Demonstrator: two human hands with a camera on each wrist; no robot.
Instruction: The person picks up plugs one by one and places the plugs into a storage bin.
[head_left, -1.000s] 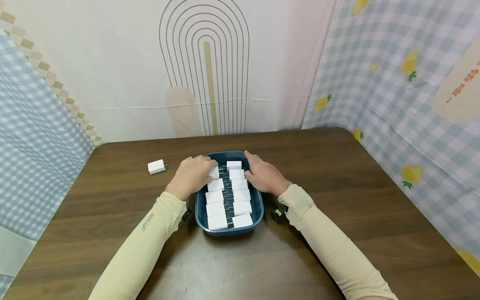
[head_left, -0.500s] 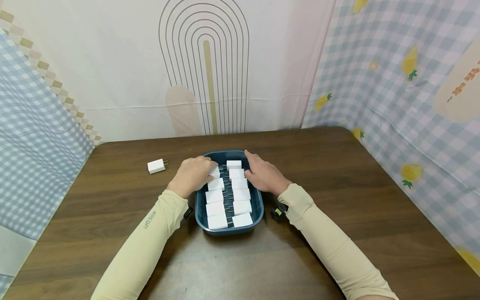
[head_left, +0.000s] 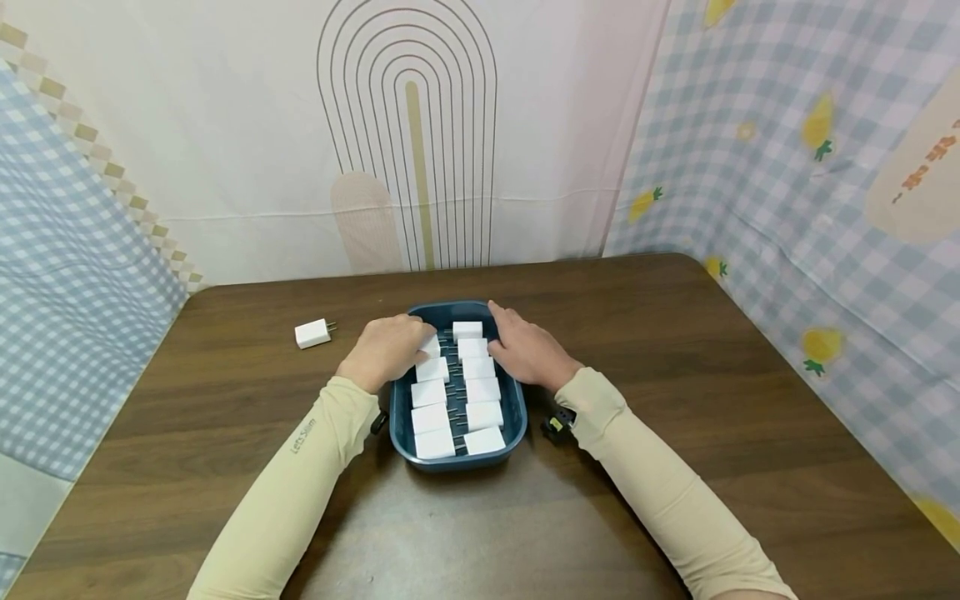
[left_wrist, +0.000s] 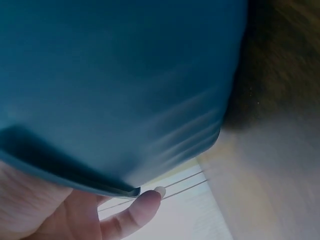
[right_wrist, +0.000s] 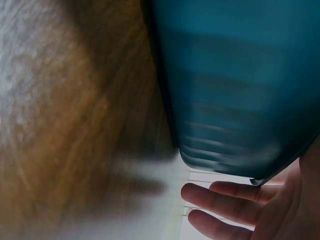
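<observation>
In the head view, a dark blue plastic bin [head_left: 459, 465] holds two rows of white plug-in chargers [head_left: 429, 393], their metal prongs pointing toward the middle. My left hand [head_left: 382, 350] reaches over the bin's left rim and pinches the farthest charger [head_left: 431, 346] of the left row between thumb and fingers, partly hiding it. On the right rim rests my right hand [head_left: 528, 348], its thumb inside beside the right row. The right wrist view shows that hand's fingers [right_wrist: 220, 204] loosely extended outside the bin wall [right_wrist: 225, 100]. In the left wrist view, one fingertip [left_wrist: 145, 205] shows below the rim.
One more white charger [head_left: 312, 333] lies on the brown wooden table [head_left: 225, 400], left of the bin with its prongs to the right. A patterned cloth [head_left: 555, 125] hangs behind the table, and checked cloth [head_left: 757, 167] covers the right side.
My left wrist and forearm have shifted slightly to the right, with the fingers staying at the far left charger. The right hand and the bin have stayed put.
</observation>
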